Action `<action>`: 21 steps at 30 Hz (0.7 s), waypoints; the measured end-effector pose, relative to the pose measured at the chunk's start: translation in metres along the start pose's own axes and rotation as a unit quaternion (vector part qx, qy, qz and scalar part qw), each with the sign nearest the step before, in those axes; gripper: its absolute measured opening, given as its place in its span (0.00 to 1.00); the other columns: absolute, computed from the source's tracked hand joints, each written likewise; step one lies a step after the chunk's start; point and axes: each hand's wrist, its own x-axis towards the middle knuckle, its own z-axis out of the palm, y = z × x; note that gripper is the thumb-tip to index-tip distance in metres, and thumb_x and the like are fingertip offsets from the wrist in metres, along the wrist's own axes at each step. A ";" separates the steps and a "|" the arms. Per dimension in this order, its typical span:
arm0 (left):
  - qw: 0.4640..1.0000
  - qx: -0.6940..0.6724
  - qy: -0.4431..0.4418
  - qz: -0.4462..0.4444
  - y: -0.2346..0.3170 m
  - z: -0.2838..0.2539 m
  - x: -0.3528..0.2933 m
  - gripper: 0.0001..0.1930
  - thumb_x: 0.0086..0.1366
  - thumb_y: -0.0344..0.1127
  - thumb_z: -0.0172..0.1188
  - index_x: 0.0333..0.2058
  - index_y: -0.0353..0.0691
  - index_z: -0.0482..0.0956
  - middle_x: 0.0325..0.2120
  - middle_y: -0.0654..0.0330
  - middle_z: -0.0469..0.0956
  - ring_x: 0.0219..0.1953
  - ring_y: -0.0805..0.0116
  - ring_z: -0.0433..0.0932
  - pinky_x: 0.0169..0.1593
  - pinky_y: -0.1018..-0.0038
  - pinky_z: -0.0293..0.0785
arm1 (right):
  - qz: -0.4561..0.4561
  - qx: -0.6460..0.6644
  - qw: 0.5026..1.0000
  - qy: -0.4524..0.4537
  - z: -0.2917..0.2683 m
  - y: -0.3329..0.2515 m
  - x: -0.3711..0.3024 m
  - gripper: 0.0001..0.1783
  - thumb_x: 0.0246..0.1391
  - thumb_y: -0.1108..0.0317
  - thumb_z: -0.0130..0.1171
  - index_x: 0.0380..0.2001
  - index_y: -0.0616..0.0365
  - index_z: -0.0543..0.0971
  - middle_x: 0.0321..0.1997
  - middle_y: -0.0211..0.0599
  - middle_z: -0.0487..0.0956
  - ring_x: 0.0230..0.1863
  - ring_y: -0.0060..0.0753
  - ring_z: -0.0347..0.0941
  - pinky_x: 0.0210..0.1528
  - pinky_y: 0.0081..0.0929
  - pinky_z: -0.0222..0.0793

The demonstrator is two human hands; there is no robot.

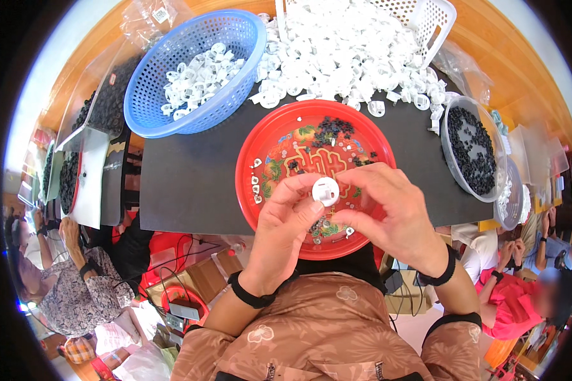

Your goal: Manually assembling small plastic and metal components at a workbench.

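Note:
Over the red tray [251, 136], my left hand [283, 222] pinches a small round white plastic part [326, 191] between thumb and fingers. A small slot and raised details show on its face. My right hand [397, 209] is just right of the part, its thumb and index finger apart with a gap between them. The index fingertip is close to the part's rim; I cannot tell whether it touches. Small black pieces [333, 130] lie at the tray's far side, and a few small white pieces [256, 180] lie along its left.
White plastic parts [343, 51] are heaped at the back, by a white basket [435, 28]. A blue basket [140, 95] with more stands back left. A clear tub of black pieces [470, 152] sits at the table's right. People work on both sides.

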 end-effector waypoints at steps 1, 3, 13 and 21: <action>1.000 0.000 -0.001 -0.001 -0.001 0.002 -0.002 0.16 0.68 0.24 0.53 0.54 0.37 0.70 0.50 0.60 0.74 0.54 0.70 0.73 0.57 0.70 0.73 | 0.001 0.000 1.000 0.001 0.003 0.002 -0.001 0.21 0.46 0.66 0.69 0.44 0.54 0.78 0.38 0.32 0.78 0.40 0.34 0.75 0.43 0.31 0.66; 0.999 -0.026 -0.009 -0.023 -0.001 0.007 -0.006 0.14 0.67 0.24 0.54 0.51 0.38 0.70 0.48 0.61 0.74 0.52 0.73 0.73 0.56 0.74 0.71 | -0.064 -0.089 0.994 0.018 0.008 0.005 -0.004 0.22 0.45 0.66 0.70 0.45 0.54 0.77 0.40 0.33 0.77 0.42 0.35 0.75 0.45 0.33 0.66; 0.998 -0.029 0.043 0.041 0.014 -0.010 -0.011 0.15 0.69 0.27 0.52 0.54 0.37 0.66 0.48 0.55 0.74 0.52 0.62 0.77 0.56 0.70 0.76 | 0.018 -0.002 0.999 -0.026 -0.009 0.011 0.007 0.19 0.49 0.66 0.66 0.45 0.56 0.77 0.40 0.37 0.77 0.37 0.40 0.74 0.41 0.34 0.67; 0.994 0.001 0.081 0.067 0.023 -0.019 -0.012 0.22 0.69 0.27 0.52 0.60 0.36 0.62 0.54 0.55 0.71 0.54 0.61 0.76 0.60 0.69 0.73 | -0.033 -0.089 0.991 -0.098 0.017 0.019 0.004 0.07 0.47 0.71 0.62 0.33 0.54 0.78 0.30 0.36 0.73 0.35 0.41 0.73 0.37 0.37 0.64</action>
